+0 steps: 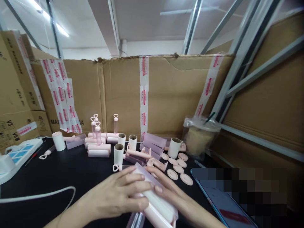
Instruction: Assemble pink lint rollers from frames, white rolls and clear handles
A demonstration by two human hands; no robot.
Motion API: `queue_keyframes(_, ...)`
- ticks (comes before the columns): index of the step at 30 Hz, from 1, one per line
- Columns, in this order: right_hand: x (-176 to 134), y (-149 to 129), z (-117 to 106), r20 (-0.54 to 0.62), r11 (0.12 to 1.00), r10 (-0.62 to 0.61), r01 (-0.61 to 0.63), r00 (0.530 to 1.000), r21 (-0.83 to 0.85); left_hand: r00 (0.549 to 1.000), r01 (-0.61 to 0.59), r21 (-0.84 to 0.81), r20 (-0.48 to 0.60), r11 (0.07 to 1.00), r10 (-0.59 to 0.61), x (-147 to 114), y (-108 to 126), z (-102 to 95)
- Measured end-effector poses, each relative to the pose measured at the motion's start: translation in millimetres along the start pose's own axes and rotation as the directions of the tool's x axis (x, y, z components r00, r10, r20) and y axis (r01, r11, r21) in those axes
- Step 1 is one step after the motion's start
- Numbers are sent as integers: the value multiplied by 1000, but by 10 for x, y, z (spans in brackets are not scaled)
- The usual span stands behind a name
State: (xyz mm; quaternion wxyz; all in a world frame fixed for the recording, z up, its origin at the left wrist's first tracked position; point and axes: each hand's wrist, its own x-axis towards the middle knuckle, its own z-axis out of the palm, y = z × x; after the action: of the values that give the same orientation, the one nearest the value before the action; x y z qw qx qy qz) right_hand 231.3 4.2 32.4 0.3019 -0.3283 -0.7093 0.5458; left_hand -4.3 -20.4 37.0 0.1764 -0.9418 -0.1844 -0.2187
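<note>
In front of me, near the bottom of the head view, I hold a pink lint roller (161, 205) with a white roll and a translucent lilac cover. My left hand (118, 193) closes over its left side, fingers across the roll. From the right, my right hand (168, 188) grips the other side. Just beyond lie a pink roller frame (156, 165), a heart-ended handle (116, 167) and a white paper roll (118, 155). Several round pink caps (186, 179) are scattered to the right. Lilac covers (154, 141) are piled behind them.
Lint rollers (99, 151) with upright heart handles stand at the back left. A power strip (23, 155) and white cable (47, 194) are on the left. On the right are a phone (220, 196) and a bagged drink (199, 137). A cardboard wall (121, 91) closes off the back.
</note>
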Motion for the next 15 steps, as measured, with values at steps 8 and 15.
queue_keyframes(8, -50, 133, 29, -7, 860, 139, -117, 990, 497, 689, 358, -933, 272, -11, -672, -109, -11, 543)
queue_keyframes(15, 1, 191, 54, 0, 976, 129, -127, 992, 175, 701, 601, -738, 671, -307, -241, -131, 48, 481)
